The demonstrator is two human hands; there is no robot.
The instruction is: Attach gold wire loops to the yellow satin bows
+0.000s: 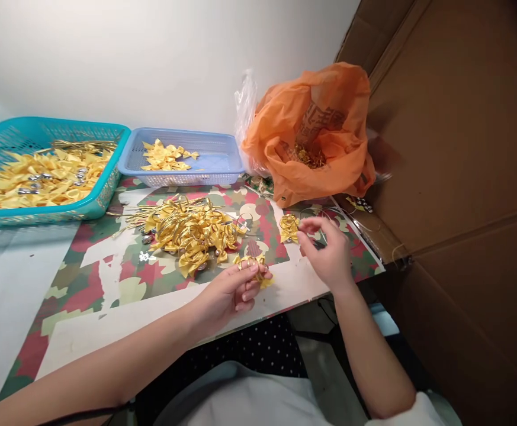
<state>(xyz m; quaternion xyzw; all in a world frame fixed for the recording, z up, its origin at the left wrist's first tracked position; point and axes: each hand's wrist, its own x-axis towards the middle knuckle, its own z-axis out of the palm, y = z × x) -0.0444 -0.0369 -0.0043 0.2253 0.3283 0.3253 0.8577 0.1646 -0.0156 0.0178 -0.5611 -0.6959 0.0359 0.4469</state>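
My left hand [235,288] is closed on a yellow ribbon bow [263,278] with gold wire near the table's front edge. To the right, the curled fingers of my right hand [327,251] are beside another yellow bow [288,228] with coiled gold wire lying on the table; whether they pinch anything is too small to tell. A heap of finished-looking yellow bows with gold wires [196,231] lies on the camouflage-patterned sheet [151,273], left of my hands.
A teal basket [107,177] of yellow bows and silver bells stands at the left. Beside it is a blue basket [216,177] with more bows. An orange bag [329,177] holding scraps stands behind my right hand. Cardboard [462,136] rises on the right.
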